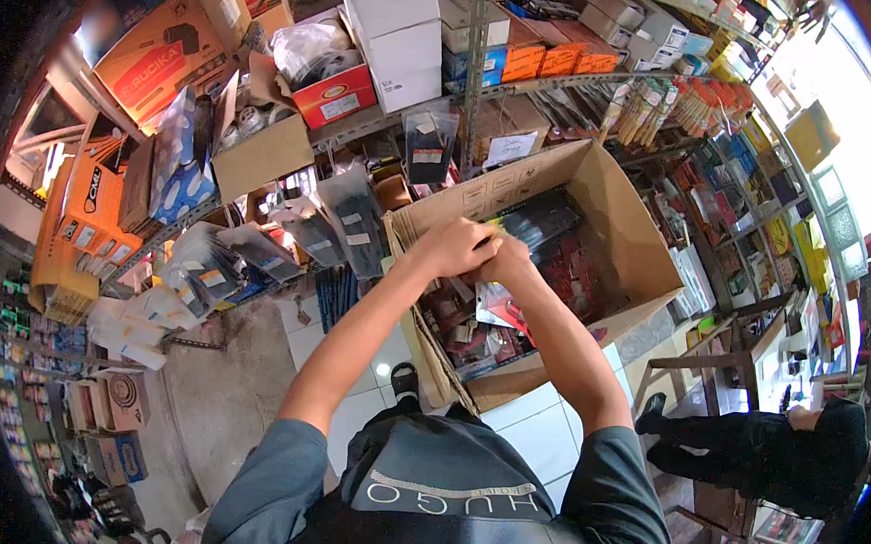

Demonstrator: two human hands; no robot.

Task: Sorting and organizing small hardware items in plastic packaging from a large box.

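Note:
My left hand point(453, 248) and my right hand point(508, 258) meet above a large open cardboard box point(629, 224), fingers curled in against each other. Below them hangs a white and red carded package point(499, 310); its upper part is hidden by my fingers, which appear to pinch it. A bit of yellow-green shows just beyond my knuckles, too small to name. Inside the box lie many red carded packages point(581, 270) and some dark items in clear plastic point(539, 222). My right forearm covers part of the contents.
Metal shelving point(476, 65) loaded with cartons runs along the far side. Plastic-bagged dark goods point(353, 218) hang at its edge, left of the box. Bundled paintbrushes point(644, 109) hang behind it. Another person point(757, 452) stands at right near a wooden table point(755, 359). White floor tiles point(535, 416) lie below.

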